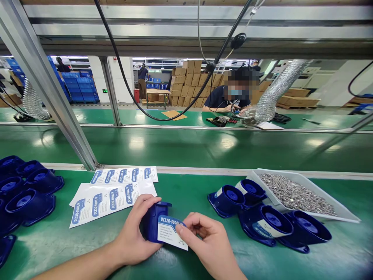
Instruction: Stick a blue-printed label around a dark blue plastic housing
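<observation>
Left hand (pixel 136 233): grip clamped on blue plastic fan housing (pixel 154 225).
Right hand (pixel 210 243): fingers pinched on white printed label (pixel 171 232).
Label sheets (pixel 110 196): at 11 o'clock.

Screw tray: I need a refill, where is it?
Head view, right side: the screw tray sits on the green table, just behind the blue housings.

Tray of small metal parts (pixel 294 192) far right on green bench (pixel 186 186). Blue housings (pixel 27 190) piled left, more blue housings (pixel 271 217) right. Label sheets (pixel 110 194) centre-left. Co-worker (pixel 230 97) across conveyor; cardboard boxes (pixel 186 83) behind.
</observation>
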### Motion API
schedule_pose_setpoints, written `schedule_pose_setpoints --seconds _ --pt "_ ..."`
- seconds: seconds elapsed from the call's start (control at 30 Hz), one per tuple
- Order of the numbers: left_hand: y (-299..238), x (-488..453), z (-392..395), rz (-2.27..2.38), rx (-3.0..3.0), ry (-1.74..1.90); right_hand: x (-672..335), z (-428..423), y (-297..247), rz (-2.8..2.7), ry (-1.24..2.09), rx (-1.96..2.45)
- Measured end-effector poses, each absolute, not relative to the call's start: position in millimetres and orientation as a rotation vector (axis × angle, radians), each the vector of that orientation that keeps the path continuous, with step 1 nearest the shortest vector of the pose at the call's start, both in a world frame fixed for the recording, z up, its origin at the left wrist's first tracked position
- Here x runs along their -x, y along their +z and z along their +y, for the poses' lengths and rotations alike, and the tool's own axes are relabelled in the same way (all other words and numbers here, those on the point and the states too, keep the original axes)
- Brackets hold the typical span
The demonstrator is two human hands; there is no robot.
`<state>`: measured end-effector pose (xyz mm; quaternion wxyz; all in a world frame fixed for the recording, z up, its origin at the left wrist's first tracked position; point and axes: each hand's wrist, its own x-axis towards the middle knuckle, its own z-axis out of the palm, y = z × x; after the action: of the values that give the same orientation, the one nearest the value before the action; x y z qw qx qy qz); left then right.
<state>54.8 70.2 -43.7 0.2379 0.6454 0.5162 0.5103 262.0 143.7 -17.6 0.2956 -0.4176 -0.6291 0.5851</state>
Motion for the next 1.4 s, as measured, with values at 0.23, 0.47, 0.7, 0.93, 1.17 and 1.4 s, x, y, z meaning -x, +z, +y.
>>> schedule_pose_setpoints --seconds 0.23,0.47,0.7,0.93,1.17,1.4 --pt "-44.4 -54.3 69.8 1.411 -1.751 1.392 -254.3 135.2 -7.1 -1.461 1.594 1.146" --pt "-44.0 -54.6 69.6 1.396 -1.754 1.404 -253.6 135.9 -6.8 -1.471 1.597 1.151" --pt "-44.1 -53.8 70.0 1.385 -1.738 1.391 -253.0 135.5 -7.2 -1.461 1.610 1.163" --pt "-41.2 -54.5 70.5 1.376 -1.743 1.390 -253.8 135.9 -7.7 -1.481 1.608 1.171" --pt "-41.8 -54.2 69.5 1.376 -1.748 1.399 -253.6 135.7 -8.8 -1.478 1.601 1.169" --pt "-42.7 -54.1 70.3 1.371 -1.743 1.404 -253.6 135.6 -8.3 -1.480 1.600 1.171"
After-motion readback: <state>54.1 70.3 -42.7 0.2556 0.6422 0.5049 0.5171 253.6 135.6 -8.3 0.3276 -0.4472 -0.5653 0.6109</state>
